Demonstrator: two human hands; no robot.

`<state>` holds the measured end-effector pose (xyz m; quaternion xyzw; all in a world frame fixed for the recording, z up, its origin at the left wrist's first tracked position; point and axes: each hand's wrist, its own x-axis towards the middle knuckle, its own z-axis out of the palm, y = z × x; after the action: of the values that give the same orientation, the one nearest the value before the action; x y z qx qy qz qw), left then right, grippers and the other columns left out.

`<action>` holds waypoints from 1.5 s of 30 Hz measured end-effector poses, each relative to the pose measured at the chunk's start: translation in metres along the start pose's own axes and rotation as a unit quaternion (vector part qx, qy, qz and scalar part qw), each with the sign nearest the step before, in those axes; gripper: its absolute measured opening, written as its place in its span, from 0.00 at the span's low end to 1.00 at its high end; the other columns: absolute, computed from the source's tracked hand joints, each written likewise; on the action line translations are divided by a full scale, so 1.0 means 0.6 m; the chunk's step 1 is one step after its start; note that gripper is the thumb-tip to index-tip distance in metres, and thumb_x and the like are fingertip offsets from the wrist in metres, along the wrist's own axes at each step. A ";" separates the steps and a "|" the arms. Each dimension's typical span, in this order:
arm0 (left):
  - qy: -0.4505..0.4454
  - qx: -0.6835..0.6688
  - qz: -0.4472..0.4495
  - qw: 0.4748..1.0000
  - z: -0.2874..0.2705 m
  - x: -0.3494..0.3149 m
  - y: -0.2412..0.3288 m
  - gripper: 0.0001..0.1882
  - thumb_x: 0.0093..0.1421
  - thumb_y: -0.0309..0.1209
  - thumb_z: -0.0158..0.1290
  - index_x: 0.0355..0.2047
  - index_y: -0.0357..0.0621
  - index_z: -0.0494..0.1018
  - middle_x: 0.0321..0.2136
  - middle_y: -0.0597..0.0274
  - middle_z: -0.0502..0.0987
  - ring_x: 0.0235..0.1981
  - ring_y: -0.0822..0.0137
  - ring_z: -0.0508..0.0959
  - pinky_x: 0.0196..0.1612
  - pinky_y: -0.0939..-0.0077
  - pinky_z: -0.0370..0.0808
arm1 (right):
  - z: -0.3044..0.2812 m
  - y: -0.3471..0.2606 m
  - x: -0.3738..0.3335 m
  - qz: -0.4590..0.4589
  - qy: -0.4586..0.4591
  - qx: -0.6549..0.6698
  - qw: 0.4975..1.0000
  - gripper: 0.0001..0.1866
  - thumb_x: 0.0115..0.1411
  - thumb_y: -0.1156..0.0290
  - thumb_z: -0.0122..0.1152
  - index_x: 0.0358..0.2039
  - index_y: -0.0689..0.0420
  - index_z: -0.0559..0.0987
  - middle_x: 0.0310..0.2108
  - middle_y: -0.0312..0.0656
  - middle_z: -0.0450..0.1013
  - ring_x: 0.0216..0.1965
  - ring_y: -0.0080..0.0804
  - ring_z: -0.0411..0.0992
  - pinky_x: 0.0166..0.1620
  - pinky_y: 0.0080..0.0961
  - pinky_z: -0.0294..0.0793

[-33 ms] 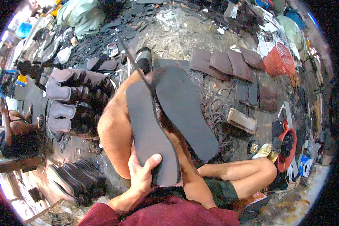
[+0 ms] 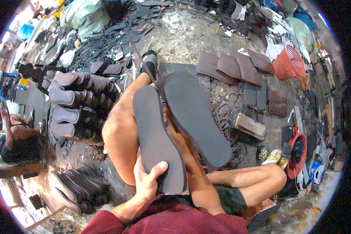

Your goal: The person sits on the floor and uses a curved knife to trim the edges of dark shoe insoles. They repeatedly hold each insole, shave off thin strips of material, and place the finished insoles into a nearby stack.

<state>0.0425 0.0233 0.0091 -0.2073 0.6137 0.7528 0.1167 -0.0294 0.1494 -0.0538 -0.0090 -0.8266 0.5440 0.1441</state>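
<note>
The left hand [image 2: 147, 180] clamps a flat, dark-grey, foam-like sole [image 2: 156, 130], left of a similar dark sole [image 2: 197, 121], by its near end, sensible for something probably light and bendy; the right hand's grip is hidden.

There are two foreground soles [image 2: 158, 132], one mesh basket [image 2: 288, 63], one pale block [image 2: 250, 125].

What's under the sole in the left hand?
The left leg shows left of the sole, the right forearm right of it. The left hand has its thumb on top; its fingers are mostly covered. What else lies underneath is hidden.
</note>
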 end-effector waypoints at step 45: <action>-0.243 -0.074 -0.017 0.967 -0.003 0.014 -0.030 0.19 0.71 0.41 0.44 0.47 0.38 0.76 0.42 0.60 0.78 0.44 0.70 0.75 0.51 0.72 0.71 | -0.148 -0.062 -0.055 0.237 -0.015 0.349 0.907 0.29 0.44 0.77 0.79 0.47 0.59 0.74 0.28 0.36 0.78 0.29 0.21 0.74 0.36 0.19 0.75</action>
<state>0.0429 0.0248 -0.0108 -0.0371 0.5058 0.8219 0.2592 0.0299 0.2084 0.0047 -0.1454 -0.5594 0.8160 -0.0074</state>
